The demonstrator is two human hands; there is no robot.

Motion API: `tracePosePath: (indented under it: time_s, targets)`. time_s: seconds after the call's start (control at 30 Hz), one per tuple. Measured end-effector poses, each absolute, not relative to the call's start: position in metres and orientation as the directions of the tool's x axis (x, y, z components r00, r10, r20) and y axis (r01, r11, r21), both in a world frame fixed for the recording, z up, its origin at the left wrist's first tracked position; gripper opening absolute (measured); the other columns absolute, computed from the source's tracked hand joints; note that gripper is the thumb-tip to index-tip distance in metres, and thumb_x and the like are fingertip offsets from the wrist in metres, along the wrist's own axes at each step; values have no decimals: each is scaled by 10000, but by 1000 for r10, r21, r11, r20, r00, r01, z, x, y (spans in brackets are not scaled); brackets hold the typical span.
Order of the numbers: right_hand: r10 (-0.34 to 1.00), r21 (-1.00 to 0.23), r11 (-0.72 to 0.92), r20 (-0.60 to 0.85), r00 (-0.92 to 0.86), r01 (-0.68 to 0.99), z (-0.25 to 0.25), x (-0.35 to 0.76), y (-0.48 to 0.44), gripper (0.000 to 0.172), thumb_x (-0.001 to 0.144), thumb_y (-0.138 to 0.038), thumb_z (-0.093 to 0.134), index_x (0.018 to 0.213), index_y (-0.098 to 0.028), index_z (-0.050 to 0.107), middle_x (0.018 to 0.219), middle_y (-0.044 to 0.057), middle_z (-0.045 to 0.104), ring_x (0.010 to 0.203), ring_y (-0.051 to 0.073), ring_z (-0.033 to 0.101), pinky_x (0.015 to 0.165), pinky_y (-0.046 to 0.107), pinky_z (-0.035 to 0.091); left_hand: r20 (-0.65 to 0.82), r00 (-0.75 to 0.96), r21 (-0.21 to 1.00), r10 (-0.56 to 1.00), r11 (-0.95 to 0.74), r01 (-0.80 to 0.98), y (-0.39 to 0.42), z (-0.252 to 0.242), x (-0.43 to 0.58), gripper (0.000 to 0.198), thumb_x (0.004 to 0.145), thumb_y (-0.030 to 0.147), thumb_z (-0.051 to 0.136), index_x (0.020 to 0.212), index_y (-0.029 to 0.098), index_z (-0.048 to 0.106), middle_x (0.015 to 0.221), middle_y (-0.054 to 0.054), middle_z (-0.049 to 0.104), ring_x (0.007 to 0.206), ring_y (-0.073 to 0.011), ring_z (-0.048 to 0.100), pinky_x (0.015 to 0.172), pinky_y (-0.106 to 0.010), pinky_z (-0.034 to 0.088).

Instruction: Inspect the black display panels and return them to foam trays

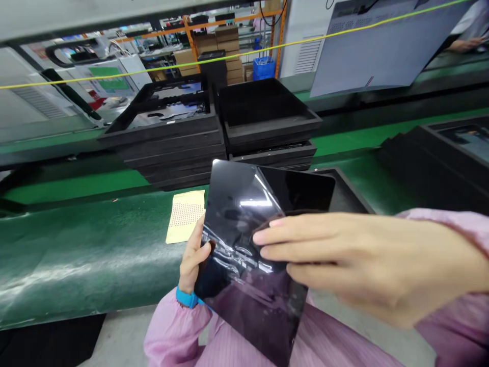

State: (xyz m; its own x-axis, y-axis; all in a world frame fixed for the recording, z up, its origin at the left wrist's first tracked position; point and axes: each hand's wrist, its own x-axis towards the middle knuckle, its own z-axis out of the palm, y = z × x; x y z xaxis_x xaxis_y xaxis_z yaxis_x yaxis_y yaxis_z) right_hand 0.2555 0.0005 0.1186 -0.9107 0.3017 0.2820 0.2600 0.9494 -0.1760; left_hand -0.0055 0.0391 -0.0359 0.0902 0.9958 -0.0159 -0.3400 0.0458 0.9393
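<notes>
A glossy black screen panel point(244, 229) is tilted in front of me, with light reflections and wrinkled clear film across its middle. My left hand point(194, 260) grips its left edge, the thumb on the front face and the other fingers partly hidden. My right hand point(355, 260) is stretched flat over the panel's right side, fingers straight, with the fingertips at or just above the surface; I cannot tell whether they touch. A blue wrist band point(186, 297) circles my left wrist. Just beyond that hand lies a yellow sheet point(186, 216) with rows of small red dots.
Behind the panel stand two stacks of black trays, a left stack point(164, 135) with parts in its top tray and a right stack point(271, 130). Another tray point(349, 191) lies partly behind the panel. More trays point(416, 163) are at right on the green bench point(95, 255). A yellow cord point(153, 70) crosses above.
</notes>
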Motion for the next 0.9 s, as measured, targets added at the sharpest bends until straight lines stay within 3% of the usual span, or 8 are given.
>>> tracePosePath:
  time_s: [0.1,0.23,0.3,0.4,0.47,0.57,0.73,0.9]
  targets:
    - [332,-264,925,217,-918,272,128,267,20,212,930,-134,470,895,-122,679,1257,109,598,1374,181,368,1136,330,406,-6,124,932,992,50,-359,48,-27,1,467,787,324,656,1252,290,637,1397,19,568,1412,-270,358,1172,-360,308]
    - [435,-336,883,322,-841,328,132,280,47,141,891,-216,626,765,-156,649,1059,32,681,1193,143,552,1012,280,499,-42,112,921,993,82,-381,62,-18,7,371,848,286,626,1216,274,665,1406,47,552,1406,-231,372,1181,-316,288]
    - [537,-412,820,319,-781,397,135,285,56,99,827,-258,680,796,-164,678,1004,-16,690,1130,107,582,998,261,491,-35,116,919,993,78,-387,67,-14,9,361,871,295,606,1228,284,655,1391,64,565,1394,-222,394,1181,-315,286]
    - [718,-561,617,115,-686,552,141,291,62,187,751,-292,670,900,-184,702,1021,-60,685,1183,79,540,1024,252,444,39,108,927,993,5,-375,72,-10,10,315,851,295,638,1161,286,694,1332,65,618,1383,-211,410,1187,-295,263]
    - [759,-604,523,8,-651,601,144,292,62,186,766,-227,614,925,-182,700,1060,-61,678,1229,68,499,1020,231,435,61,104,938,993,-22,-345,74,-10,9,310,832,293,655,1137,276,707,1343,45,612,1404,-214,377,1196,-300,235]
    - [719,-600,556,1,-695,575,145,291,59,182,790,-179,582,928,-177,700,1098,-60,670,1237,54,487,1000,191,445,35,152,954,988,12,-299,75,-8,6,374,839,317,628,1207,269,667,1415,14,550,1423,-247,340,1200,-359,230]
    - [663,-533,611,-58,-746,585,143,291,56,284,805,-382,549,804,-138,693,933,-69,668,1127,24,539,935,133,438,29,272,946,962,61,-317,73,0,7,416,839,295,619,1254,266,635,1388,-2,577,1372,-265,425,1170,-371,298]
    - [571,-407,775,123,-812,483,140,290,54,329,890,-408,490,781,-170,690,845,-65,625,945,18,566,817,138,465,59,297,944,953,43,-328,71,6,13,399,841,266,626,1239,245,645,1333,-3,621,1368,-260,431,1132,-352,365]
